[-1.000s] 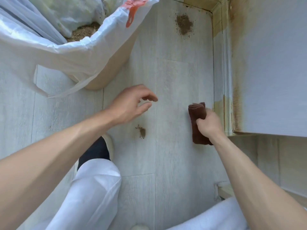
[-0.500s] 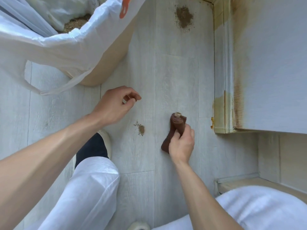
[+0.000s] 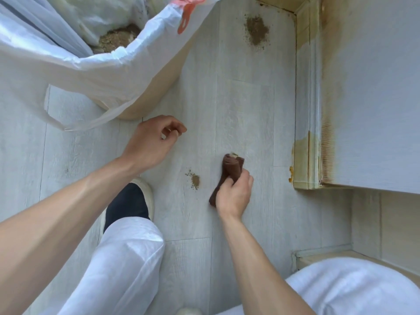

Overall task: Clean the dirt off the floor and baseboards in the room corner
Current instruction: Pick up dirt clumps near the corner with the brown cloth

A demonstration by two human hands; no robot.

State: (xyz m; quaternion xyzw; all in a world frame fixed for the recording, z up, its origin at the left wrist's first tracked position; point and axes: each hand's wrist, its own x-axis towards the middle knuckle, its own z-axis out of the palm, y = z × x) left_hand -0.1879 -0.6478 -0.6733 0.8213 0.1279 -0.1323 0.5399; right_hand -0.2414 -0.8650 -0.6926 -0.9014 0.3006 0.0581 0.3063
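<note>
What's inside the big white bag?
Inside the white bag lies a heap of brown dirt and some crumpled clear plastic. The bag's folded rim hides everything deeper down, so what lies under the dirt cannot be seen.

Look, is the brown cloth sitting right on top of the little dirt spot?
No, the brown cloth, held in the right hand, sits beside the little dirt spot, with bare floor showing between them.
</note>
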